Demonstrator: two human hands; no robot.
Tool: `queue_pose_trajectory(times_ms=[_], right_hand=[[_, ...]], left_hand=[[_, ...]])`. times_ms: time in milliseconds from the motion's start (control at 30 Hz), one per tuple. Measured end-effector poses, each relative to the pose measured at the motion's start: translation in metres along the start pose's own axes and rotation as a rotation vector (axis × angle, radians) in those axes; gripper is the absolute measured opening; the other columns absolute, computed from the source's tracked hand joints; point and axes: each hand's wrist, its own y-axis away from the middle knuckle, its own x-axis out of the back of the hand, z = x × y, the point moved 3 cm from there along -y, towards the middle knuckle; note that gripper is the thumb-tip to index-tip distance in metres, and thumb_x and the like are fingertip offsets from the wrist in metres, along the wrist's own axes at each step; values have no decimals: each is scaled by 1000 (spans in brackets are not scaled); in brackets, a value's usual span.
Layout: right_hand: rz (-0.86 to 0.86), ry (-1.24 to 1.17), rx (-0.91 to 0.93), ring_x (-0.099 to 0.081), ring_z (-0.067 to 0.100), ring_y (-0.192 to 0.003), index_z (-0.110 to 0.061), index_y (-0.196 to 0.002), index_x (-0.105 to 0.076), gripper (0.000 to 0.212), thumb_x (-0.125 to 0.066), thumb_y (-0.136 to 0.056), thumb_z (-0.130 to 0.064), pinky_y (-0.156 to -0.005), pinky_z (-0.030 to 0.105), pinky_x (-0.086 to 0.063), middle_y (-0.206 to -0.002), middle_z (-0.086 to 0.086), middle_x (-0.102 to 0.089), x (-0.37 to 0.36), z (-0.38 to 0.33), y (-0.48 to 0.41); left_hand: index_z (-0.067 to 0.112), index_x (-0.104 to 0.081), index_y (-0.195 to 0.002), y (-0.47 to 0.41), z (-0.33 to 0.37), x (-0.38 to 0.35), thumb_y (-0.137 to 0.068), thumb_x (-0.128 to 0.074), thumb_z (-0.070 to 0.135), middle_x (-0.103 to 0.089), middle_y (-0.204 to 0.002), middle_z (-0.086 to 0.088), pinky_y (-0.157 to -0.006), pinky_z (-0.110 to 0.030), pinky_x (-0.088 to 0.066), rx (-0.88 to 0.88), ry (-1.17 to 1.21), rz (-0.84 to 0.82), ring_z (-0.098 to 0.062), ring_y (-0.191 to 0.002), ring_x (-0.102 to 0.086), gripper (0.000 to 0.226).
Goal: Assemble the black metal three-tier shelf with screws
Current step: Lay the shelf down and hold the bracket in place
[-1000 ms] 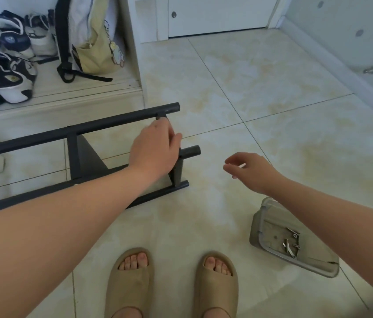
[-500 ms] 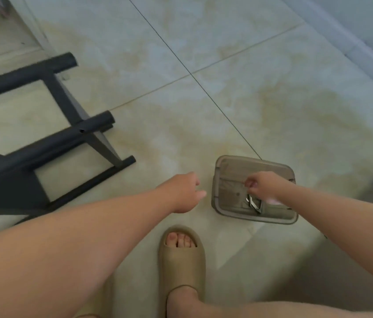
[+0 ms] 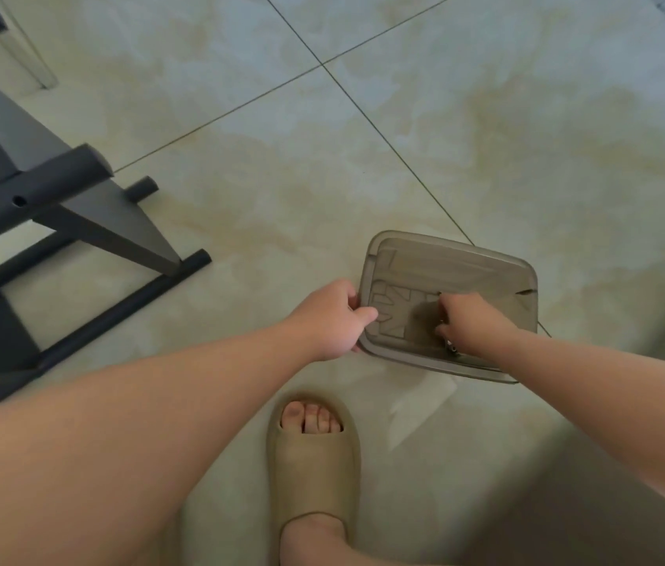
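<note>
So a second ago the left hand was up on the shelf frame and the right hand was just hanging in the air. Now both have dropped to the grey plastic tray sitting on the floor. The left one only got there in the last half second. The frame has been let go and lies on its side off to the left, well apart from the tray, with an empty screw hole showing in one tube. My read is this is a hardware run: fetch another screw, then head back to that hole.

Left arm reaches forward and across. The left grip is clamped on the tray's left rim, thumb over the edge and fingers underneath, steadying it. Right arm comes in from the right, wrist bent down, fingers curled into the tray bottom. Can't tell whether that grip has actually closed on anything, because the fingertips are hidden by the hand itself. One little metal bit, probably a screw, peeks out just beside the right wrist. One foot in a tan slipper is planted right below the tray.
</note>
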Motion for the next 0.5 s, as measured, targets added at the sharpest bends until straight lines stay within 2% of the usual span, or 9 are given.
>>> queue_pose_trajectory(times_ms=[100,167,267,333,400,500], right_hand=[[26,11,47,-62,37,-99,-12,-105,-53,13,-62,-96,-17,-78,39,-51,-113,18,-61,-2,-11,-3],[25,20,65,-62,38,-102,-10,-110,-55,16,-60,-95,-13,-76,38,-48,-115,19,-62,-2,-18,-4],[22,-1,79,-62,35,-97,-13,-108,-56,16,-59,-93,-8,-72,35,-46,-112,16,-64,2,-25,-2],[18,-32,83,-62,31,-90,-15,-100,-60,13,-58,-90,-7,-71,34,-49,-105,12,-66,9,-30,3],[27,-52,109,-64,30,-88,-17,-94,-64,12,-57,-89,-8,-70,33,-50,-98,9,-67,19,-38,11],[85,-101,182,-65,27,-91,-17,-96,-69,14,-56,-93,-12,-73,30,-49,-93,2,-67,40,-58,31]], left_hand=[[18,-49,-90,1,-6,7,-100,-55,31,-67,-90,-7,-75,-38,-55,7,-5,14,-22,-77,-72,17],[19,-49,-90,3,-9,9,-100,-55,31,-67,-91,-7,-77,-39,-54,12,-4,19,-22,-79,-72,17],[19,-50,-91,6,-12,14,-100,-56,30,-67,-90,-6,-74,-35,-53,18,2,35,-22,-79,-72,16],[18,-52,-94,10,-13,19,-99,-57,32,-69,-87,-5,-79,-36,-53,20,-22,53,-22,-80,-71,16],[15,-54,-106,16,-15,27,-99,-57,34,-71,-93,-6,-83,-37,-53,48,-39,61,-24,-87,-71,20],[16,-50,-128,32,-16,46,-98,-57,34,-64,-119,-8,-89,-37,-50,100,-90,48,-28,-107,-65,36]])
